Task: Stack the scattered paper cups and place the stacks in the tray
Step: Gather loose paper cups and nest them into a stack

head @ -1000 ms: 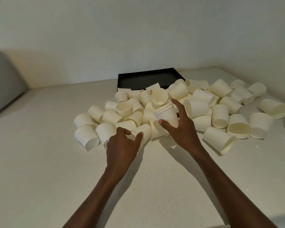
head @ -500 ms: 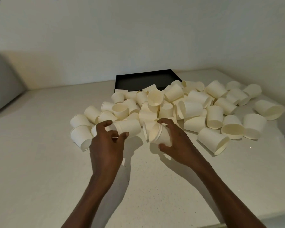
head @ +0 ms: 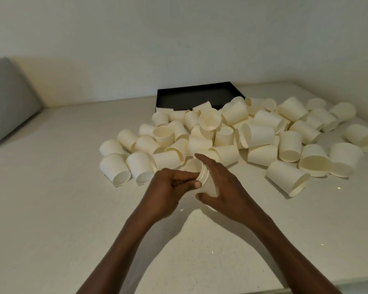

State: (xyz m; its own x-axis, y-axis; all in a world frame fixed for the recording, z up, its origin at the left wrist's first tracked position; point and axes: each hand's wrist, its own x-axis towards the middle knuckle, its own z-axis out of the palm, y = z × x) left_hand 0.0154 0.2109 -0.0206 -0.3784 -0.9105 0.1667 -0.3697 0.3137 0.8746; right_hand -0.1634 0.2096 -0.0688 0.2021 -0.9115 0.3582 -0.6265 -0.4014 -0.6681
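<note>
R grip: right hand (head: 225, 185) wrapped round a short cup stack (head: 207, 183), thumb under, fingers over top; stack lies on its side, rims pointing left.
L grip: left hand (head: 170, 185) closed vs. the stack's open end, thumb on the rims; whether it pinches a cup of its own, can't tell – hidden by fingers.
Change vs 0.5 s ago: hands were apart then, L holding a single cup, R another; now both meet at one stack, just above the desk (head: 51, 209).
Loose cups (head: 257, 135): approx. same heap beyond the hands, mostly lying on sides, a few upright; spread left to far right.
Tray (head: 198, 96): black, behind the heap, nr wall; a few cups touch its front edge.
Far left: grey cushion-like object (head: 6, 98).
</note>
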